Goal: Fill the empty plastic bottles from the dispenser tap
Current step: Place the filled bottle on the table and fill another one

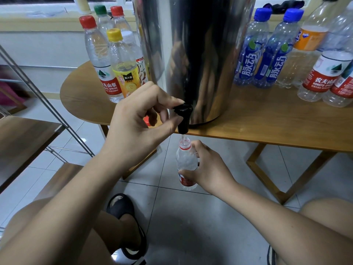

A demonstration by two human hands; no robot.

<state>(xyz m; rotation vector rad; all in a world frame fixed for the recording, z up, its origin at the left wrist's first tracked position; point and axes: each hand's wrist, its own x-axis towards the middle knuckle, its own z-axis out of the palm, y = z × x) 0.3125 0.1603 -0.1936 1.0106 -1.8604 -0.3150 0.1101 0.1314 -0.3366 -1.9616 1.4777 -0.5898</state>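
White-tiled floor (191, 236) below; light wooden table (277, 129) across upper half of view.

On table at 12 o'clock: tall polished stainless-steel cylindrical dispenser (200, 54). Small black plastic tap (183, 119) at its base, overhanging table edge.

Left hand (139, 121) at 9 o'clock of tap. Forefinger tip on top of tap lever, thumb against tap side below, remaining fingers loosely curled.

Clear uncapped plastic bottle with red-and-white label (186, 161) at 6 o'clock of tap. Upright, mouth just under spout, not touching it. Thin stream of water (183, 137) from spout into bottle mouth. Fill level not readable.

Right hand (209, 166) at 3 o'clock of bottle, fingers wrapped round its far side, thumb across label at front. Bottle held clear of floor, in front of table edge.

At 10 o'clock of dispenser: cluster of capped clear bottles (95, 54) with red, green and yellow caps.

At 2 to 3 o'clock of dispenser: two blue-capped blue-labelled bottles (252, 60), then further clear bottles with orange and red labels (321, 73).

Small red cap (146, 121) on table, partly hidden behind left hand.

Black slipper (122, 207) on a foot at 7 o'clock.
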